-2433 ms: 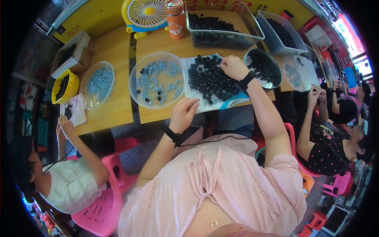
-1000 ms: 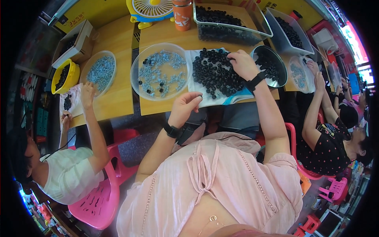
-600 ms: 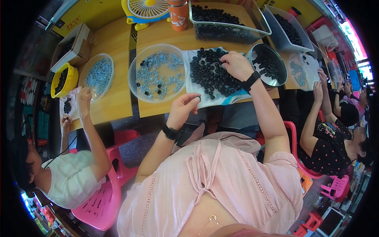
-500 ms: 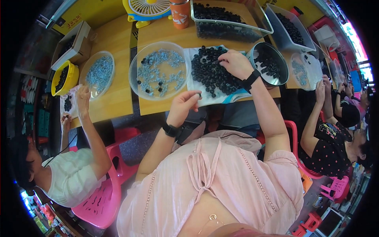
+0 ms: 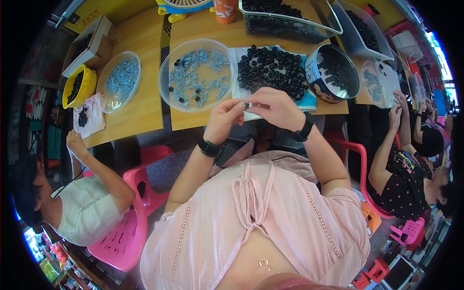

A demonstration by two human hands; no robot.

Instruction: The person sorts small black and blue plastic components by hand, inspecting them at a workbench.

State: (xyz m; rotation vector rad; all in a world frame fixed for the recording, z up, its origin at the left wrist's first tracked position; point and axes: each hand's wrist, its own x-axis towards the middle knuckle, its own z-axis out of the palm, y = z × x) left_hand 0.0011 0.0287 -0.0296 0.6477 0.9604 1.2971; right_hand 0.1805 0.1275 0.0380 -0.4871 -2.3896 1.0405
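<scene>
Near the table's front edge, my left hand [image 5: 225, 117] and my right hand [image 5: 278, 108] meet fingertip to fingertip. My left thumb and finger pinch a small black part [image 5: 247, 105], mostly hidden by the fingers. The right hand's fingers are closed against it; whether they hold a second piece cannot be seen. Just beyond my hands, a pile of round black parts [image 5: 271, 72] with holes lies on a white and blue cloth [image 5: 306, 103]. To its left is a clear round tray [image 5: 163, 87] of small bluish clear pieces, with a few black parts among them.
A round tin [image 5: 316, 79] with black parts stands right of the cloth. Behind are a clear bin [image 5: 290, 31] of black parts, an orange cup [image 5: 224, 10] and a fan [image 5: 186, 7]. Co-workers sit on both sides; a yellow basket [image 5: 86, 92] stands at left.
My right hand has left the black pile and come back toward me to meet my left hand. The left hand has risen slightly, and the co-worker's hand at left has drawn back from the table.
</scene>
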